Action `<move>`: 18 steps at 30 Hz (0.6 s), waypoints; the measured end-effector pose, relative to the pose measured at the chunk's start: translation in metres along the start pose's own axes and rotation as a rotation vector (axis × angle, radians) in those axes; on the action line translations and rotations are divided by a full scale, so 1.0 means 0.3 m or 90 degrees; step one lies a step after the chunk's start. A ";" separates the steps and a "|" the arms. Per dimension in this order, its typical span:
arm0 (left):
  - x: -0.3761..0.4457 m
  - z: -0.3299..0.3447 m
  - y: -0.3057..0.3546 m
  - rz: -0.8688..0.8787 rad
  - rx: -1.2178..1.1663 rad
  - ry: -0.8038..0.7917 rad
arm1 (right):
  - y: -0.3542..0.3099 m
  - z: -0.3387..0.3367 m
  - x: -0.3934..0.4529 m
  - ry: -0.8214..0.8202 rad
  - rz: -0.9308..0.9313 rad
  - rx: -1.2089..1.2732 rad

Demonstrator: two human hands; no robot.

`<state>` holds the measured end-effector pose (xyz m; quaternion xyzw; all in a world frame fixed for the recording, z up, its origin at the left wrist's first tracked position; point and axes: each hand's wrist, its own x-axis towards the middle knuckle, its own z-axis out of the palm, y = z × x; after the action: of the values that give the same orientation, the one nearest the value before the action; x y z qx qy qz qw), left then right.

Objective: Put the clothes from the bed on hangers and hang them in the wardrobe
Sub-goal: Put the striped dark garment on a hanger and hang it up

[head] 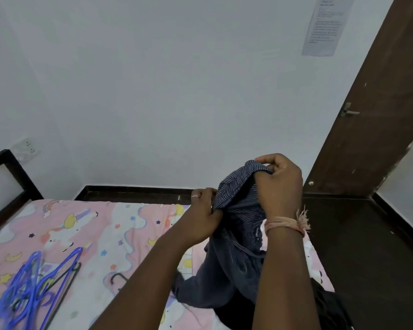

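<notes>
Garment — soft, limp, light — is pinched at its striped upper edge by left hand and right hand; hangers lie apart.

A white wall fills most of the view. High on it at the right hangs a printed paper sheet, its text too small to read. At the left, low on the wall, sits a white socket plate, just above a dark bed frame. A dark brown door stands at the right, with a metal handle on its face. A dark skirting strip runs along the foot of the wall. The floor to the right is dark and glossy.
</notes>
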<state>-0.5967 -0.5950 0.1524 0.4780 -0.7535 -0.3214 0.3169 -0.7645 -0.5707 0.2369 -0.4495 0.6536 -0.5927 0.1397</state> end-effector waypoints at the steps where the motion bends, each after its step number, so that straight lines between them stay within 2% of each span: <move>1: 0.006 -0.006 -0.011 0.019 0.031 -0.002 | 0.005 -0.007 0.002 0.006 -0.005 -0.013; 3: 0.018 -0.009 -0.029 -0.005 0.103 0.059 | 0.010 -0.007 0.001 0.003 -0.015 -0.034; 5: 0.024 -0.013 -0.033 -0.099 0.150 0.146 | 0.020 0.009 -0.003 -0.017 -0.022 -0.033; 8: 0.019 -0.051 -0.018 -0.226 0.112 0.194 | 0.061 0.042 0.001 -0.018 -0.051 -0.052; 12: 0.035 -0.142 0.015 -0.346 -0.137 0.165 | 0.167 0.088 0.008 -0.009 0.029 -0.159; 14: 0.062 -0.170 0.044 -0.407 -0.247 0.129 | 0.223 0.129 -0.016 -0.085 0.095 -0.204; 18: 0.064 -0.192 0.076 -0.493 -0.432 0.166 | 0.229 0.210 -0.069 -0.296 0.151 -0.207</move>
<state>-0.5698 -0.6156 0.2079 0.6278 -0.3295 -0.5787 0.4029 -0.7369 -0.6032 0.1515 -0.5102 0.7383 -0.3408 0.2800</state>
